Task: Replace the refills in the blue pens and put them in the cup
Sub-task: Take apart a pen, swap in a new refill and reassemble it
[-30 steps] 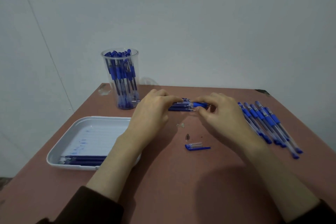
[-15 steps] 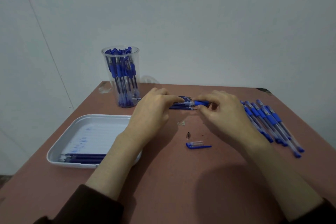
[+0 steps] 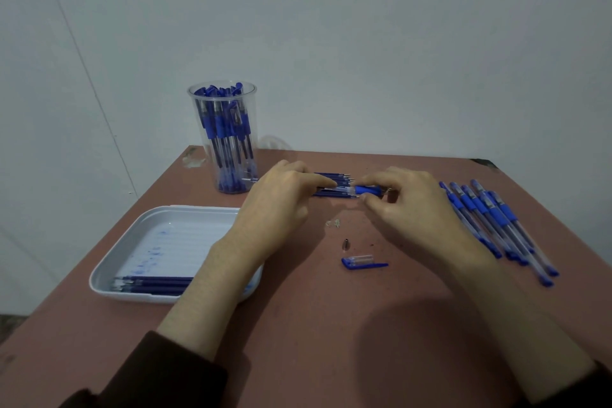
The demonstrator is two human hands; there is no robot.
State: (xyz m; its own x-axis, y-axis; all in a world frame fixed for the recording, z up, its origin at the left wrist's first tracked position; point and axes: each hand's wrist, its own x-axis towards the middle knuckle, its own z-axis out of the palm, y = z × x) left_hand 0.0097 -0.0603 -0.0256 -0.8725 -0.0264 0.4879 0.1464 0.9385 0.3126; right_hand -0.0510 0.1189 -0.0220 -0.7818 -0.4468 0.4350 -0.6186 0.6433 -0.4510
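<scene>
A: Noting the hands. Left hand (image 3: 281, 205) is pinching the clear barrel end of one pen (image 3: 364, 190) with thumb and forefinger. Right hand (image 3: 407, 205) is pinching the blue grip section of the same pen, fingers curled round it.

B: And which way is the pen lying?

A: Its long axis is running left to right across the person. It is being held between the two hands, low over the table (image 3: 331, 325), just in front of the loose refills (image 3: 334, 177). I cannot tell whether it is touching them.

B: So the next move is turning on that axis?

A: I am judging so. Any pull or push on the refill is going along that line, with each hand holding one end. The metal tip (image 3: 345, 244) and the cap (image 3: 362, 262) are lying on the near side, between the wrists and apart from the pen. The cup (image 3: 198, 129) is standing at the far left, already holding many pens, and the left hand is the nearer one to it.

B: Is anything differing from a second ago?

A: Very little. Both hands are keeping the same pinch, and the pen is sitting in nearly the same place. The tip, the cap, the row of pens (image 3: 490, 219) on the right and the tray (image 3: 99, 278) with its refills are staying put. Only the view is shifting slightly.
</scene>
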